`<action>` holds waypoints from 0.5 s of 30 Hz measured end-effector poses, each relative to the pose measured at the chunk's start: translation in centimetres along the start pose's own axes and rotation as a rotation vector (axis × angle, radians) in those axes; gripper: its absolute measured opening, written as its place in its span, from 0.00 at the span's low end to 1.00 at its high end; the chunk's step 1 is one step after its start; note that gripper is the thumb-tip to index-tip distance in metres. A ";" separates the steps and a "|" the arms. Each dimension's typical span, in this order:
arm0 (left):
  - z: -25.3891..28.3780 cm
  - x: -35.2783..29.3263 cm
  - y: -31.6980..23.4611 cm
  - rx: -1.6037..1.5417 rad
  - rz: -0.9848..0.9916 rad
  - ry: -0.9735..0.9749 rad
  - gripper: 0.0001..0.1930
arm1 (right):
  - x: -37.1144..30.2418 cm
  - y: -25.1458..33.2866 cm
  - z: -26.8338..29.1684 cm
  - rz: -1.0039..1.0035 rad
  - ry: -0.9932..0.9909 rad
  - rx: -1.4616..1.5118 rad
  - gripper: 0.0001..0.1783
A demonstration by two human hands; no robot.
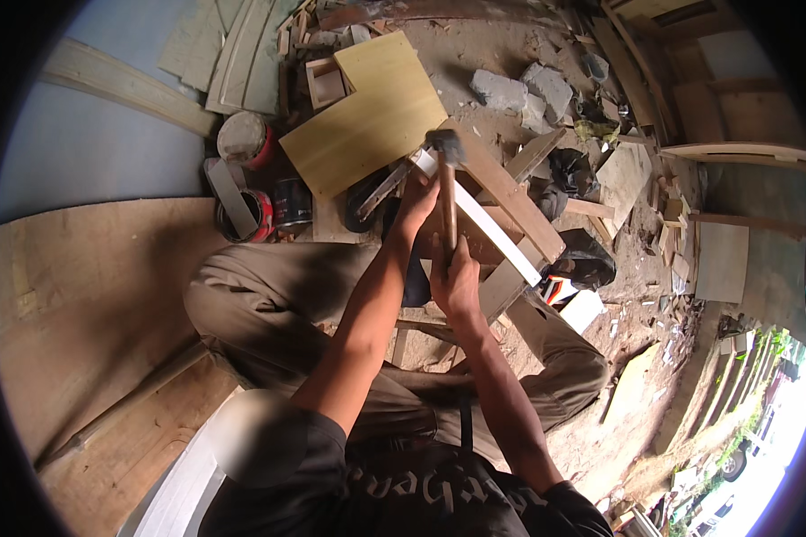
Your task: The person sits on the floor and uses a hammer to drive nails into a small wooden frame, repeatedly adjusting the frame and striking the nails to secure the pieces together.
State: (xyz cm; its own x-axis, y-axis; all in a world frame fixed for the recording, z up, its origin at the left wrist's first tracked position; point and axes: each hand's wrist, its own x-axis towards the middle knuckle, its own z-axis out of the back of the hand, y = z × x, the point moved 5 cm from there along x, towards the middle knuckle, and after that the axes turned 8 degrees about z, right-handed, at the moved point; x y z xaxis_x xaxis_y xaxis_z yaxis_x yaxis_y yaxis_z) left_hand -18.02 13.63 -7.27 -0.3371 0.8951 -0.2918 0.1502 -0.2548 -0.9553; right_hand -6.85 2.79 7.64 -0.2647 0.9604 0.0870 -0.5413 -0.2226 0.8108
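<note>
My right hand (457,282) is wrapped around the wooden handle of a hammer (449,201), which points away from me. The dark hammer head lies over the far end of a long white strip (500,234). This strip slants from the hammer head down to the right, above my legs. At its far end my left hand (416,199) is closed on the strip, just left of the hammer handle; its fingertips are partly hidden. Beyond the strip lies a brown wooden board (510,197), and a yellowish L-shaped panel (367,116) rests beyond my left hand.
Paint cans (244,140) and a dark can (293,202) stand left of the panel. Concrete chunks (501,91) and wood scraps litter the ground ahead. A large plywood sheet (90,295) is at my left. A black plastic bag (587,259) lies right of the strip.
</note>
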 end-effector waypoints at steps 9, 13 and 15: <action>0.1 -1.3 -1.4 0.140 0.049 -0.021 0.26 | -0.6 0.3 -0.8 -0.001 0.054 -0.033 0.12; 0.3 -1.1 -1.9 -0.155 -0.146 0.011 0.17 | -1.6 0.0 -1.8 0.199 -0.095 -0.023 0.12; 0.8 -1.2 -2.7 0.018 -0.318 -0.203 0.16 | -0.8 -1.3 -1.9 0.110 0.001 -0.094 0.12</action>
State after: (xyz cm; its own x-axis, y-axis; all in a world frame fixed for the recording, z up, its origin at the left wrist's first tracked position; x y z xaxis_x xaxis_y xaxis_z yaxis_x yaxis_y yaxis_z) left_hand -18.77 12.96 -4.34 -0.5420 0.8402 0.0179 -0.0072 0.0167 -0.9998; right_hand -7.42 2.02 5.42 -0.3275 0.9291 0.1718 -0.5816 -0.3416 0.7383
